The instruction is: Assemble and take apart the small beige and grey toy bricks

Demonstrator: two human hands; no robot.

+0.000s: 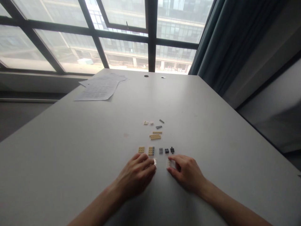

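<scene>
My left hand point(138, 171) is low over the table, its fingers closed on a small white piece point(155, 162) at their tips. To the right, my right hand point(187, 169) pinches another white piece point(168, 163) between thumb and fingers. A gap separates the two pieces. Just beyond the hands lie a tan brick point(141, 149), a tan and grey brick point(151, 151), a grey piece point(161, 150) and two black pieces point(166, 151), point(172, 150).
Farther back are tan strips point(155, 137), grey strips point(159, 127) and small white parts point(145, 123). Printed papers point(96, 89) lie at the white table's point(207, 125) far left. Windows and a dark curtain point(218, 47) stand behind.
</scene>
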